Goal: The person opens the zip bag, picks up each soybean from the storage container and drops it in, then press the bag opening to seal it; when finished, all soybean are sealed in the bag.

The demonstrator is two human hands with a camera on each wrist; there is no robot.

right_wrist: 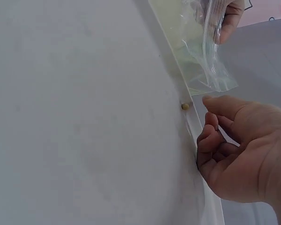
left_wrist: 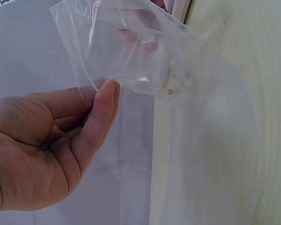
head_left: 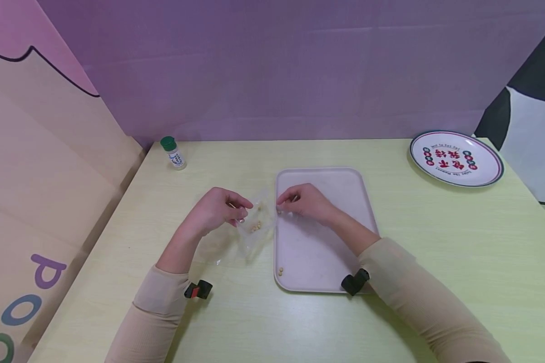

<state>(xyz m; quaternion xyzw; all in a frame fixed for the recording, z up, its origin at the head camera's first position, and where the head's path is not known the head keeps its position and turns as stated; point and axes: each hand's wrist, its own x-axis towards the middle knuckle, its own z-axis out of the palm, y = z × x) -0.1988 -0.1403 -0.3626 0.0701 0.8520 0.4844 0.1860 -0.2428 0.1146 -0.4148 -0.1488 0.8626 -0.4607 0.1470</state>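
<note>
My left hand [head_left: 219, 209] pinches a clear zip bag [head_left: 253, 246] between thumb and fingers, left of the tray. Several small yellowish beans [head_left: 256, 227] lie inside the bag. Over the left rim of the pale rectangular tray [head_left: 327, 247] is my right hand [right_wrist: 246, 145]. Its thumb and forefinger are slightly apart, the other fingers curled, and nothing shows between them. Close by its fingertips, a bean [right_wrist: 185, 107] sits at the tray's inner edge. A couple more beans [head_left: 280, 271] rest in the tray's near left corner.
A small shaker bottle with a green cap [head_left: 174, 153] stands at the table's back left. At the back right lies an oval plate [head_left: 456, 159] with red lettering. A purple backdrop [head_left: 290, 75] rises behind the table [head_left: 436, 242].
</note>
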